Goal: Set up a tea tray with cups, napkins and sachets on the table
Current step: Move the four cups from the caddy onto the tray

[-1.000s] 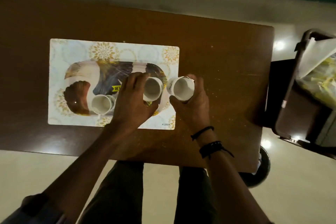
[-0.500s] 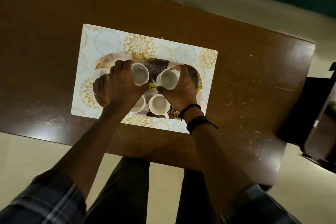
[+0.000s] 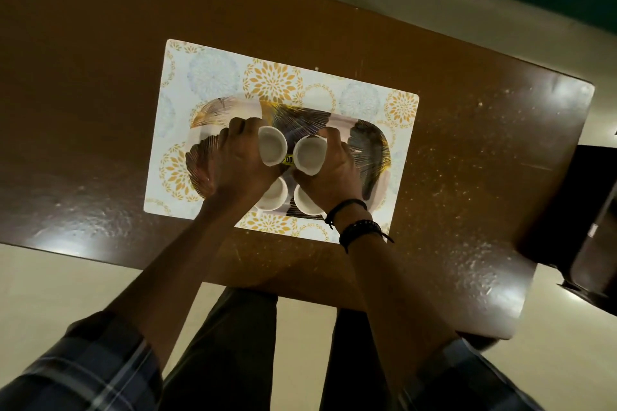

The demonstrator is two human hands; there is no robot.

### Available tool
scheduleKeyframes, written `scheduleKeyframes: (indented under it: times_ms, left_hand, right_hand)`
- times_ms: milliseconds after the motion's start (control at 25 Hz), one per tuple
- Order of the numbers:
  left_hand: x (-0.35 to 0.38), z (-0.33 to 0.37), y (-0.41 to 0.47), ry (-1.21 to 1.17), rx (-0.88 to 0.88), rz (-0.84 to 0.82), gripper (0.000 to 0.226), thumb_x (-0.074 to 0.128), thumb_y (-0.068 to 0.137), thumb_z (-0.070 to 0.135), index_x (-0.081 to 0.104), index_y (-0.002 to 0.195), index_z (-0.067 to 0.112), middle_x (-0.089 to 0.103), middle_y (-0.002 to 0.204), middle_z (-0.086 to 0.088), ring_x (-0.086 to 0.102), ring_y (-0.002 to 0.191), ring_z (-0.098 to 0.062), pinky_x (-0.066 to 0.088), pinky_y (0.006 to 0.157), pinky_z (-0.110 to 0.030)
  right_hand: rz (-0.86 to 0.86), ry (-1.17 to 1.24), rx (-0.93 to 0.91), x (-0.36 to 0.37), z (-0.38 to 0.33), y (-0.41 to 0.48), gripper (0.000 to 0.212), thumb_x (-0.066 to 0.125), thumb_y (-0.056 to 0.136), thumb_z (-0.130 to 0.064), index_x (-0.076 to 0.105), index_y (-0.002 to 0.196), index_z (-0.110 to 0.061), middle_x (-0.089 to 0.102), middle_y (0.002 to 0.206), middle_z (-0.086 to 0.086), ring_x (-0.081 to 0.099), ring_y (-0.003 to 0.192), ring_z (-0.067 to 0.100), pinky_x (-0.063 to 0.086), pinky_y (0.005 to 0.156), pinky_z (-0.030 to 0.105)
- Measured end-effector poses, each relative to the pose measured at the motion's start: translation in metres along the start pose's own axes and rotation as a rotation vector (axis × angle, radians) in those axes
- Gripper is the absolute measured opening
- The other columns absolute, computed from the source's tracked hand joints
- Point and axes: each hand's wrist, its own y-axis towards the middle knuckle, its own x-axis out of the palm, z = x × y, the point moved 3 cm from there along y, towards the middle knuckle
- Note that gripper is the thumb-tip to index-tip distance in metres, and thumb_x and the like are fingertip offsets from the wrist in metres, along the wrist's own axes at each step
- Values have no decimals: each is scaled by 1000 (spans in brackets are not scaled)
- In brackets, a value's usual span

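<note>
Four white cups are gathered on the oval printed tray, which lies on a floral placemat on the brown tabletop. The left hand is closed around the far-left cup, and the right hand is closed around the far-right cup; both cups are held with their mouths turned up toward the camera, and whether they already rest on the tray cannot be told. Two more cups, the near-left cup and the near-right cup, stand upright at about 6 o'clock from the held pair, partly hidden under the hands. The tray's long axis runs roughly from 9 to 3 o'clock, tilted slightly clockwise, in line with the placemat. A knock between the held cups seems the main risk, since their rims are nearly touching; the cups below could also be tipped by the heels of the hands if these are lowered carelessly. No napkins or sachets are seen, so those steps are judged as yet undone.
</note>
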Motion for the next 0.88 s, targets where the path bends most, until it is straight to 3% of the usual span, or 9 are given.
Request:
scheduleKeyframes:
  times_ms: [200,480,640,720,880]
  left_hand:
    - [3,1,-4,-119,9,-100,84,81,60,54,53,124,8,58,122,-16,55,110,-34,42,84,-40]
    - [-10,25,-27,-69,-60,52,101,82,61,52,38,143,14,43,146,-15,35,135,-39,28,105,-52]
    - [-9,62,-42,-52,-15,69,91,80,68,36,35,145,16,36,150,-13,24,142,-36,19,111,-47]
    - [-5,87,-49,-98,18,55,84,76,73,28,35,145,15,34,150,-13,20,143,-35,18,114,-46]
    - [18,153,-66,-164,105,9,69,60,87,39,34,145,12,33,151,-16,22,143,-35,16,117,-47]
  right_hand:
    - [-19,-7,-29,-3,5,-6,73,77,74,-29,39,136,-18,54,125,13,54,115,34,48,81,38]
    - [2,40,-60,-24,16,-25,94,77,76,-28,21,150,-15,49,138,14,49,125,33,45,99,46]
    - [105,62,-67,-50,37,-39,93,76,77,-25,19,150,-12,37,150,12,42,134,31,41,106,45]
    - [155,74,-20,-68,56,-48,90,73,79,-26,20,150,-14,41,146,12,46,129,31,44,103,44]
    - [348,143,124,-121,120,-73,81,71,82,-28,25,148,-15,42,146,10,46,129,28,44,105,46]
